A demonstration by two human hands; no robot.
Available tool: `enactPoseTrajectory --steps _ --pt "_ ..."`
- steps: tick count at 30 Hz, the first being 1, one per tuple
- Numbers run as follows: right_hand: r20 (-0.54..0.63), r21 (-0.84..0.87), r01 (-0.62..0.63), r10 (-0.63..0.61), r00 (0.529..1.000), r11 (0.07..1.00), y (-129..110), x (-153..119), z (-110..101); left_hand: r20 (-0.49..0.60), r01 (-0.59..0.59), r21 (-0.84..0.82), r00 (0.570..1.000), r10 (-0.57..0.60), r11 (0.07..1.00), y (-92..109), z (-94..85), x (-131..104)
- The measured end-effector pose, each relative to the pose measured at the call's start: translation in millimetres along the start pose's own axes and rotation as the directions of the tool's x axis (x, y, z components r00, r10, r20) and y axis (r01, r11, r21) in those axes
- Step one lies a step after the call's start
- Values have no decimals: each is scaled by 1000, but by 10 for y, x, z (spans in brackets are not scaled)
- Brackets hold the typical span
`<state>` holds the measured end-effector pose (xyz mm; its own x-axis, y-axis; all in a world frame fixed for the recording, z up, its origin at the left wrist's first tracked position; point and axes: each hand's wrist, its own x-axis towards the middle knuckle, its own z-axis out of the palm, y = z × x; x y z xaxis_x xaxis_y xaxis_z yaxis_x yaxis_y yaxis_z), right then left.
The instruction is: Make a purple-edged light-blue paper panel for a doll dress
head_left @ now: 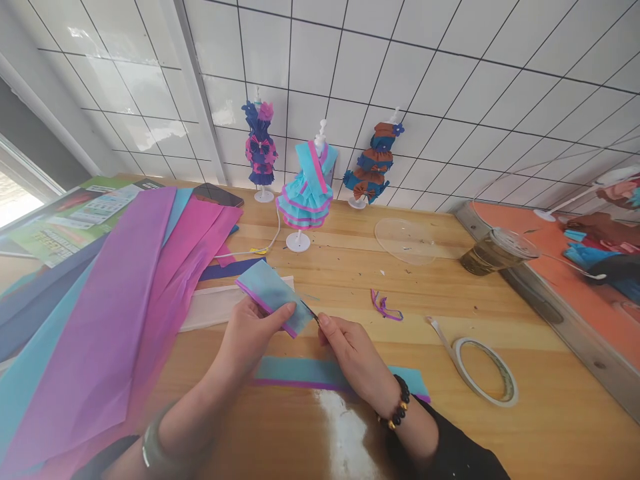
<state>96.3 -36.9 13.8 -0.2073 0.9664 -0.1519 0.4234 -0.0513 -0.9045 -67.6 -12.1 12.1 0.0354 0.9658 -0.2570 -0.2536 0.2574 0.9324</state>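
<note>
My left hand (pixel 255 333) grips a folded light blue paper piece (pixel 270 290) with a purple edge, thumb on top. At the paper's right edge, my right hand (pixel 353 353) is closed around small dark scissors (pixel 310 310); their handles are mostly hidden by the fingers. A long light blue strip (pixel 300 372) with a purple border lies flat below both hands, partly covered by my right hand. Behind them stands a small mannequin in a light blue and pink ruffled dress (pixel 306 193).
Two more dressed mannequins (pixel 260 147) (pixel 375 163) stand by the tiled wall. Coloured paper sheets (pixel 100 320) cover the left side. A tape roll (pixel 487 373), purple scraps (pixel 385 307), a clear disc (pixel 405 241) and a cup (pixel 495 252) lie or stand to the right.
</note>
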Motion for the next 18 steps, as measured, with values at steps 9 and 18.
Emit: enactPoseTrajectory --steps 9,18 --pt "-10 15 -24 24 1000 1000 -1 2 11 -36 -30 -34 999 29 999 -16 -34 31" --pt "2 -3 4 -4 1000 1000 -14 -3 5 -6 0 3 1000 0 1000 35 30 -21"
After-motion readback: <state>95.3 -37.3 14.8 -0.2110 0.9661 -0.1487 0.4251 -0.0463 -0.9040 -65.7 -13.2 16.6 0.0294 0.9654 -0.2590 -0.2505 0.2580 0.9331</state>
